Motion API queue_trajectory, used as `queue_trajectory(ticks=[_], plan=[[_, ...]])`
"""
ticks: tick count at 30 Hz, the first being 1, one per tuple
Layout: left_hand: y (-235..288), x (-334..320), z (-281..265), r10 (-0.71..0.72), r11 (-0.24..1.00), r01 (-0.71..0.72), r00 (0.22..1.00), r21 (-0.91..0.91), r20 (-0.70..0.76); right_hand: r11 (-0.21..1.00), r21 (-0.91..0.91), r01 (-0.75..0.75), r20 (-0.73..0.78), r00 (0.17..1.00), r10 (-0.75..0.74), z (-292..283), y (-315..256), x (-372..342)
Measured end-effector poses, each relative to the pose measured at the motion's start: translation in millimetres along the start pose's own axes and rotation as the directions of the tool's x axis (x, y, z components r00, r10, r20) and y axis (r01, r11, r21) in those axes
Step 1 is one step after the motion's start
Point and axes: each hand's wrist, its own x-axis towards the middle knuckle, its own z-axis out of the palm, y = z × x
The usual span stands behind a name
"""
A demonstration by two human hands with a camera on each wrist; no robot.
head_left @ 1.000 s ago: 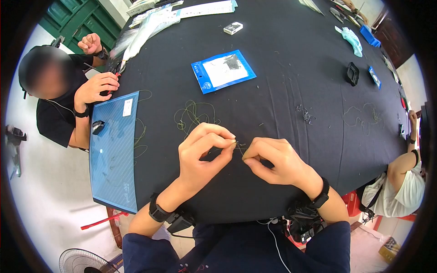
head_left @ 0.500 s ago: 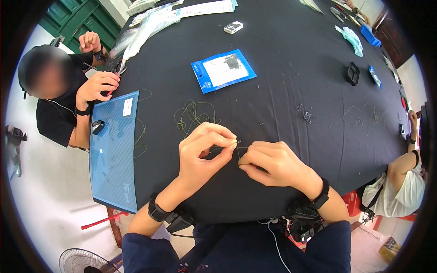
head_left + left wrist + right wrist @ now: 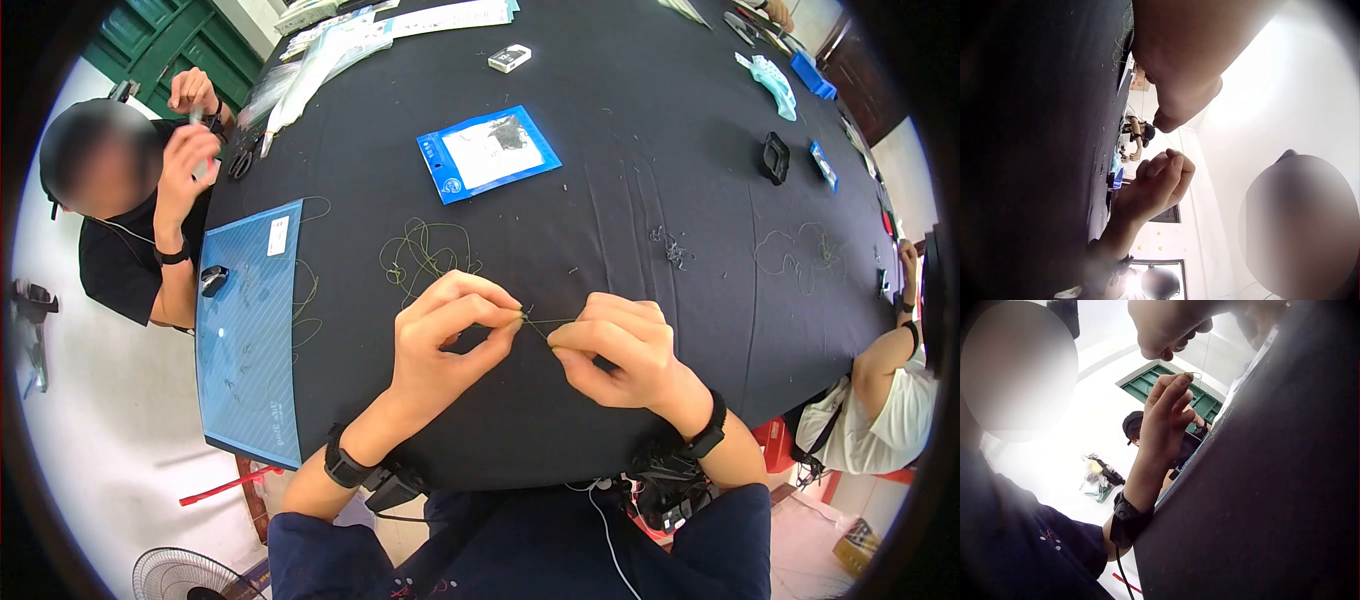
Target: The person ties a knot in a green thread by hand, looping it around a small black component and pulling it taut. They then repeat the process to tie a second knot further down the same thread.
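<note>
My left hand (image 3: 450,340) pinches a thin olive-green line (image 3: 540,322) between thumb and forefinger, over the near part of the table. A small dark piece and a short loose end stick out at those fingertips. To its right, my right hand (image 3: 625,350) has its thumb and forefinger together on the line, its other fingers curled. Strands run across the narrow gap between the hands. In the right wrist view, a little loop of line (image 3: 1196,375) shows above the left fingertips. Just beyond the left hand lies a loose coil of similar line (image 3: 397,270).
A blue-edged packet (image 3: 490,155) and a small white box (image 3: 510,58) lie farther back on the black tablecloth (image 3: 700,330). A blue translucent mat (image 3: 250,340) is at left, beside another person (image 3: 125,240). Dark tangled scraps (image 3: 673,252) and a black tray (image 3: 774,158) are to the right.
My right hand moved slightly left and down, then back right, widening the gap with the line stretched across. The left hand barely moved. The person at left raised a hand off the table.
</note>
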Motion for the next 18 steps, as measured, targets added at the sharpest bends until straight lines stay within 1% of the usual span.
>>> queue_trajectory(ticks=[2,4,5,7,9,11,12,15,16,18], plan=[[-2,-1,0,0.017,1.000,-0.016,0.999,-0.006,0.044,0.999,-0.016,-0.034,-0.023,0.999,0.034,0,-1,1],[2,3,0,0.119,0.993,-0.121,0.987,0.016,0.105,0.995,-0.026,-0.094,-0.060,0.994,0.093,-1,-1,4],[4,4,0,0.169,0.984,-0.174,0.976,0.024,0.136,0.990,-0.037,-0.134,-0.041,0.990,0.133,0,1,4],[4,2,1,0.199,0.980,-0.199,0.966,-0.011,0.164,0.975,-0.061,-0.212,-0.006,0.977,0.212,3,6,4],[4,2,0,0.216,0.976,-0.209,0.960,-0.056,0.180,0.966,-0.045,-0.254,0.116,0.959,0.257,3,6,1],[2,4,-1,0.229,0.973,-0.222,0.964,-0.064,0.132,0.961,-0.022,-0.276,0.228,0.934,0.274,5,6,-2],[2,4,-1,0.235,0.971,-0.229,0.966,-0.066,0.108,0.963,-0.011,-0.269,0.236,0.935,0.264,7,5,-2],[1,1,-3,0.175,0.984,-0.174,0.984,-0.029,0.040,0.954,0.030,-0.299,0.286,0.917,0.278,8,1,-2],[-1,2,-3,0.201,0.980,-0.201,0.979,0.006,0.015,0.949,0.043,-0.313,0.291,0.913,0.288,10,2,-4],[-4,1,-1,0.201,0.979,-0.199,0.979,0.046,-0.033,0.953,0.094,-0.286,0.294,0.923,0.248,10,0,-4]])
